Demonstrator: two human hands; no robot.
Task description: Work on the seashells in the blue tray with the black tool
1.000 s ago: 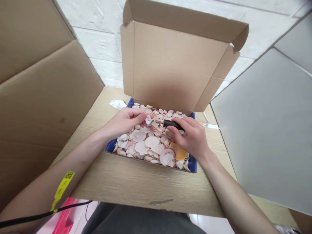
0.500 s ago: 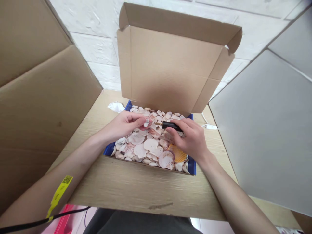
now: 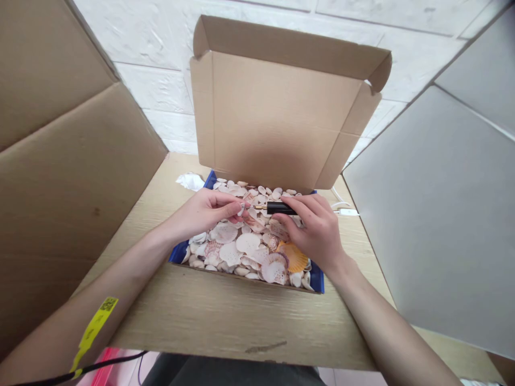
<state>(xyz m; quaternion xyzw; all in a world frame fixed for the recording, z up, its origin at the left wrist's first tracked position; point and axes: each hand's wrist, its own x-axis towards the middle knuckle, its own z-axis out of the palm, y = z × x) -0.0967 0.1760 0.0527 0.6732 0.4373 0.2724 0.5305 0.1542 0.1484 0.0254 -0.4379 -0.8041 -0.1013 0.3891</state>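
Note:
Between the thumb and fingers of my left hand (image 3: 211,212) is a small white shell (image 3: 241,209). My right hand (image 3: 311,222) grips a black pen-like drill (image 3: 277,208) with a brass-coloured chuck; its thin tip points left and meets the small shell. Both hands are above an open box with blue side edges (image 3: 317,276), filled with many shells (image 3: 248,243). An orange scallop shell (image 3: 295,257) lies under my right hand, beside a purple-rimmed one (image 3: 274,268).
The raised cardboard lid (image 3: 277,118) stands behind the shells. Crumpled white paper (image 3: 190,181) is at the back left, a white cable with a small switch (image 3: 348,212) at the right. Cardboard and grey panels flank the wooden table (image 3: 225,316).
The small shell has turned in my left fingers and now shows more edge-on. The whole view has shifted slightly, with the lid lower in the picture.

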